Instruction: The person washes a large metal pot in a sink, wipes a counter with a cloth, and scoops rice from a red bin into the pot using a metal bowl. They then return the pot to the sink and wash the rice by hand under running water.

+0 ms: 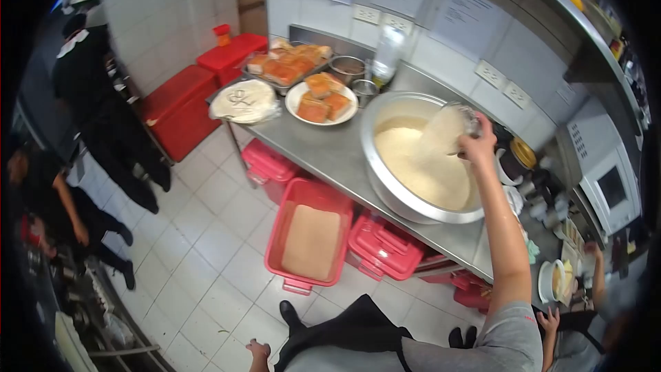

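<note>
High over the big aluminum pot (385, 179), my right hand (480, 141) grips a clear cup (471, 118) tipped toward the pot. A pale, grainy stream (443, 131) falls from the cup, blurred by motion. Pale cream grains (423, 165), like uncooked rice, fill much of the pot. My left hand (259, 349) hangs low by my side at the bottom edge, fingers loosely apart and nothing in them. Nearest to it are the white floor tiles and my black apron (344, 337).
Bread squares lie on a white plate (322, 121) and a tray (272, 77) on the steel counter (296, 139). An open red tub (273, 251) with brown powder stands below, beside lidded red bins (385, 248). Co-workers stand left (96, 89) and right (585, 344). A microwave (599, 165) sits right.
</note>
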Demonstrator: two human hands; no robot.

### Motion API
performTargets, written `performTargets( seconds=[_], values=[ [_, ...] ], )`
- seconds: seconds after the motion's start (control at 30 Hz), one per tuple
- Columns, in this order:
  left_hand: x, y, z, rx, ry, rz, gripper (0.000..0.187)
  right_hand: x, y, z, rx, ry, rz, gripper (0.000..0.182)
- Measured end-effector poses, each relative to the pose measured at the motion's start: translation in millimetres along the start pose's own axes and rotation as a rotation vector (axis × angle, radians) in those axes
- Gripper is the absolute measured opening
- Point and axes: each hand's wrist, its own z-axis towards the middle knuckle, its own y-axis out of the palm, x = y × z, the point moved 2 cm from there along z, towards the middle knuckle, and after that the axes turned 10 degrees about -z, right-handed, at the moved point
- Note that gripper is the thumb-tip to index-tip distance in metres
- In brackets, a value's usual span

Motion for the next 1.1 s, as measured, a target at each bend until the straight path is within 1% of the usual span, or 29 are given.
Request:
performTargets(
  seconds=[0.03, 0.07, 0.1, 0.13, 0.2, 0.23, 0.3, 0.33, 0.37, 0.4, 0.43, 0.47, 0.5, 0.53, 0.57, 0.6, 0.63, 0.67, 0.7, 0.73, 0.77, 0.8, 0.87, 0.9, 0.93, 0.97, 1.0, 1.03, 1.1],
  values=[
    [23.4, 6.2, 4.5, 0.001, 0.080, 0.018, 0.062, 22.1, 3.8, 9.1, 0.220, -0.338, -0.443, 0.066],
    [38.8, 17.9, 19.2, -0.004, 0.164, -0.003, 0.061, 20.7, -1.1, 5.0, 0.199, -0.434, -0.549, 0.065],
    [54.3, 28.6, 33.5, 0.008, 0.280, 0.057, 0.062, 11.3, -1.0, -5.7, 0.169, -0.530, -0.651, 0.065],
    [72.4, 36.1, 43.2, -0.011, 0.354, 0.034, 0.061, 3.9, -0.9, -12.0, 0.131, -0.628, -0.747, 0.065],
    [124.8, 45.6, 49.2, -0.010, 0.388, -0.016, 0.059, -0.9, -4.1, -9.3, 0.157, -0.795, -0.856, 0.068],
    [140.8, 55.6, 61.9, 0.005, 0.420, -0.027, 0.059, -3.4, -4.7, -7.9, 0.166, -0.878, -0.908, 0.069],
    [174.2, 69.1, 78.1, 0.008, 0.488, -0.043, 0.060, -21.1, -9.2, -7.3, 0.307, -0.980, -0.892, 0.073],
    [196.5, 71.9, 80.0, 0.004, 0.519, -0.054, 0.059, -28.4, -8.0, -10.3, 0.335, -0.949, -0.726, 0.073],
    [220.9, 68.7, 75.5, -0.026, 0.519, -0.114, 0.058, -38.2, -2.4, -20.9, 0.270, -0.808, -0.498, 0.071],
    [225.1, 78.6, 92.4, 0.083, 0.638, -0.099, 0.057, -52.3, 4.9, -37.6, 0.357, -0.878, -0.419, 0.068],
    [251.3, 71.9, 86.3, 0.044, 0.646, 0.079, 0.056, -56.0, 22.0, -62.5, 0.321, -0.869, -0.282, 0.072],
    [253.7, 83.5, 113.2, 0.106, 0.688, 0.114, 0.054, -59.9, 38.8, -87.4, 0.286, -0.861, -0.143, 0.077],
    [276.8, 75.5, 104.1, 0.163, 0.623, 0.043, 0.053, -66.7, 59.0, -122.1, 0.281, -0.917, -0.205, 0.076],
    [290.6, 74.2, 109.0, 0.168, 0.577, 0.082, 0.054, -57.6, 86.3, -156.6, 0.238, -0.910, -0.141, 0.073],
    [305.2, 69.5, 110.5, 0.155, 0.489, 0.050, 0.058, -43.8, 116.1, -185.8, -0.006, -0.947, 0.004, 0.072],
    [310.6, 73.2, 126.5, 0.134, 0.485, 0.081, 0.060, -31.0, 154.4, -222.0, -0.136, -0.862, 0.063, 0.071],
    [313.5, 78.2, 140.9, 0.115, 0.500, 0.078, 0.061, -18.1, 193.0, -258.2, -0.253, -0.767, 0.118, 0.071],
    [315.0, 85.4, 152.8, 0.157, 0.549, 0.123, 0.058, 29.1, 232.4, -297.1, -0.495, -0.479, 0.089, 0.072],
    [318.6, 88.8, 162.4, 0.077, 0.538, 0.089, 0.054, 38.9, 277.9, -314.3, -0.591, -0.338, 0.137, 0.072],
    [322.7, 87.8, 166.3, -0.009, 0.525, 0.057, 0.050, 68.4, 322.1, -331.9, -0.703, -0.074, 0.220, 0.072],
    [321.2, 89.2, 169.3, -0.100, 0.510, 0.027, 0.046, 109.1, 362.8, -343.9, -0.768, 0.030, 0.102, 0.071],
    [315.3, 91.4, 172.7, -0.082, 0.570, 0.022, 0.042, 170.6, 405.8, -358.1, -0.713, -0.095, 0.000, 0.069],
    [309.5, 95.5, 184.6, -0.049, 0.701, 0.005, 0.034, 291.4, 483.9, -365.6, -0.924, 0.561, 0.042, 0.071],
    [310.1, 94.8, 187.4, -0.049, 0.718, 0.005, 0.033, 341.1, 513.3, -353.7, -0.881, 0.471, -0.148, 0.073],
    [311.6, 93.3, 186.5, -0.051, 0.734, 0.006, 0.031, 372.5, 538.7, -346.7, -0.835, 0.377, -0.337, 0.075],
    [312.5, 93.0, 185.4, -0.054, 0.748, 0.004, 0.029, 363.9, 549.0, -337.5, -0.657, 0.216, -0.663, 0.078],
    [312.8, 93.7, 186.4, -0.039, 0.776, -0.014, 0.030, 341.0, 559.4, -327.2, -0.607, 0.117, -0.698, 0.076],
    [311.7, 95.1, 188.2, -0.039, 0.774, -0.002, 0.030, 342.1, 570.3, -325.4, -0.561, -0.063, -0.696, 0.069],
    [311.1, 96.3, 190.8, -0.041, 0.782, 0.019, 0.030, 428.2, 611.8, -359.7, -0.531, -0.316, -1.004, 0.064]
  ],
)
